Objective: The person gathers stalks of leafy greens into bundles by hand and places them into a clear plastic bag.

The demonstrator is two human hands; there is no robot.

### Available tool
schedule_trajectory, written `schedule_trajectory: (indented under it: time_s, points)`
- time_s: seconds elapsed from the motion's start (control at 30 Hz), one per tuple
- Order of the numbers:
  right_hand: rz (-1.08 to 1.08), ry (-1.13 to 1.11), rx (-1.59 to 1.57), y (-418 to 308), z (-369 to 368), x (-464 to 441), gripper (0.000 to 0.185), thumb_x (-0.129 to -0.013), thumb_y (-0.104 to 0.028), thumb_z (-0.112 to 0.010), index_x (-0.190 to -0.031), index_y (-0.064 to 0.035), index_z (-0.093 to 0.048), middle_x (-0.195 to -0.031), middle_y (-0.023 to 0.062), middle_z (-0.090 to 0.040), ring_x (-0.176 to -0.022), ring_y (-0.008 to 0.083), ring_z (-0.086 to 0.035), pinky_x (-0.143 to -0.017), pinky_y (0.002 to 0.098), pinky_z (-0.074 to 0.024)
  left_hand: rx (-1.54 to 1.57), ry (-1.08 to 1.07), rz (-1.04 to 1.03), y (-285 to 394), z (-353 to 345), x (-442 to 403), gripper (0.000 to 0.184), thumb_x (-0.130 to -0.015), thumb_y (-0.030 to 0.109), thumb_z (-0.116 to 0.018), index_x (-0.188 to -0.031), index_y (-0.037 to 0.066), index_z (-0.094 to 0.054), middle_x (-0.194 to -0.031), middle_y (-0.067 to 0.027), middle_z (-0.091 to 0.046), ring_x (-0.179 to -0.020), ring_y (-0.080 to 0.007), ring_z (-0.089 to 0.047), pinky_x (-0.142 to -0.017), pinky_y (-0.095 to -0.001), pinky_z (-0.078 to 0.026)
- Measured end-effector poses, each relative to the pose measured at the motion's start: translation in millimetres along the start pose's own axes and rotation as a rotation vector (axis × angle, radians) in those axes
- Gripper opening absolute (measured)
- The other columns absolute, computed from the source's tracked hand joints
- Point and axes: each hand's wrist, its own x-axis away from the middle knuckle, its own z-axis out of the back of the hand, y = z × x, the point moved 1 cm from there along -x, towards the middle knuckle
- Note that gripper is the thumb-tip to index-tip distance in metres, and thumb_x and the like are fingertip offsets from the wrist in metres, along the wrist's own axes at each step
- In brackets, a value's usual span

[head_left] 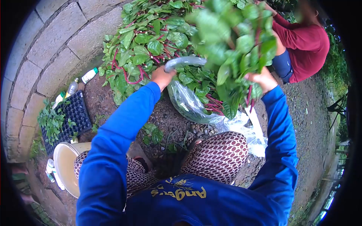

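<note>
A clear plastic bag [183, 101] lies on the ground with leafy stems inside, its rim rolled into a thick edge. My left hand [164, 78] is closed on that rim at the bag's left side. In my right hand [263, 80] is a bunch of red-stemmed green leaves [241, 49], raised above the bag's right side; its upper leaves are blurred. A large heap of the same leafy stems [151, 41] spreads behind the bag, near the wall.
A block wall [56, 49] curves along the left. Beside it are bottles [89, 75], a black seedling tray [71, 116] and a cream bucket [62, 165]. A person in a red top [307, 41] sits at the upper right.
</note>
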Motion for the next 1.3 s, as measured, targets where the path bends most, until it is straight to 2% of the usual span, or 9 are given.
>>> schedule_trajectory:
  time_s: [0.07,0.13,0.2,0.4,0.6,0.77,0.93,1.1,1.3]
  points:
    - [-0.128,-0.126,0.192,42.0,-8.1,-5.9,0.058,-0.065,-0.018,-0.075,-0.115,0.001,-0.053,-0.101,0.0074,-0.06,-0.091,0.0162,-0.055,-0.085,0.03,-0.0441,0.389,0.008,0.143,0.1,-10.9,-2.1,0.043,-0.086,0.033,-0.059,-0.119,0.007,-0.053,-0.103,-0.0079,-0.063,-0.087,-0.0202,-0.061,-0.077,-0.0352,-0.047]
    - [0.292,0.046,0.543,94.1,-32.1,-12.1,0.065,-0.062,-0.015,-0.074,-0.12,-0.0015,-0.049,-0.1,0.0128,-0.062,-0.09,0.0235,-0.059,-0.082,0.0325,-0.047,0.532,-0.072,0.245,10.1,-7.5,2.7,0.029,-0.091,0.03,-0.05,-0.114,0.013,-0.055,-0.097,-0.0019,-0.064,-0.078,-0.0139,-0.061,-0.066,-0.0305,-0.047]
    - [-0.042,0.138,0.819,111.1,-70.4,-9.4,0.07,-0.059,-0.013,-0.075,-0.123,-0.0057,-0.047,-0.101,0.0171,-0.061,-0.092,0.0314,-0.06,-0.08,0.0395,-0.0492,0.456,-0.013,0.215,11.1,1.8,-2.2,0.028,-0.092,0.029,-0.047,-0.114,0.014,-0.056,-0.09,-0.0013,-0.064,-0.071,-0.0118,-0.06,-0.056,-0.0255,-0.046]
    - [0.144,0.332,1.246,139.7,-140.2,-5.4,0.063,-0.077,-0.008,-0.052,-0.138,-0.0119,-0.036,-0.094,0.0111,-0.052,-0.088,0.0266,-0.054,-0.07,0.0439,-0.0467,0.347,0.061,-0.051,28.1,11.5,-15.8,0.023,-0.09,0.016,-0.043,-0.1,0.005,-0.06,-0.074,-0.0013,-0.06,-0.063,-0.0113,-0.059,-0.051,-0.0251,-0.048]
    - [0.273,0.194,1.174,137.3,-145.6,33.6,0.063,-0.077,-0.011,-0.051,-0.138,-0.0124,-0.036,-0.091,0.0078,-0.05,-0.084,0.0235,-0.052,-0.064,0.0383,-0.0443,0.693,-0.106,0.138,54.1,5.1,-32.8,0.021,-0.092,0.021,-0.043,-0.079,0.006,-0.051,-0.059,-0.0008,-0.047,-0.044,-0.013,-0.038,-0.038,-0.028,-0.032]
    - [0.35,0.076,1.094,139.0,-140.8,34.9,0.06,-0.074,-0.018,-0.059,-0.132,-0.011,-0.044,-0.088,0.0097,-0.054,-0.081,0.0261,-0.056,-0.064,0.0395,-0.0456,0.791,0.021,0.347,71.3,-0.6,-41.4,0.027,-0.093,0.036,-0.049,-0.091,0.012,-0.06,-0.055,0.0037,-0.042,-0.042,-0.0092,-0.034,-0.038,-0.0241,-0.03]
    - [-0.312,-0.488,1.047,136.2,-100.2,-53.9,0.047,-0.072,-0.034,-0.064,-0.107,-0.0027,-0.06,-0.08,0.0186,-0.063,-0.077,0.0344,-0.064,-0.066,0.0406,-0.0517,0.804,-0.553,0.126,125.2,20.5,7.7,0.024,-0.095,0.023,-0.045,-0.098,0.004,-0.06,-0.053,0.0074,-0.031,-0.042,-0.0063,-0.03,-0.039,-0.0211,-0.025]
    - [-0.109,0.029,1.225,153.4,-158.2,-31.4,0.044,-0.081,-0.019,-0.054,-0.122,-0.0061,-0.047,-0.102,0.0107,-0.057,-0.095,0.0265,-0.058,-0.069,0.0405,-0.0487,0.843,-0.45,0.197,145.4,31.4,35.5,0.014,-0.094,0.017,-0.046,-0.095,0.005,-0.053,-0.052,0.0051,-0.032,-0.043,-0.0085,-0.031,-0.04,-0.0238,-0.028]
    - [-0.064,0.111,1.048,157.7,-163.1,-9.7,0.06,-0.079,-0.028,-0.061,-0.131,-0.0059,-0.042,-0.111,0.0135,-0.055,-0.104,0.027,-0.054,-0.085,0.0443,-0.0446,0.639,-0.353,0.063,115.1,31.5,15.2,0.032,-0.091,0.017,-0.048,-0.118,0.001,-0.051,-0.068,0.0012,-0.05,-0.06,-0.0093,-0.047,-0.056,-0.0258,-0.042]
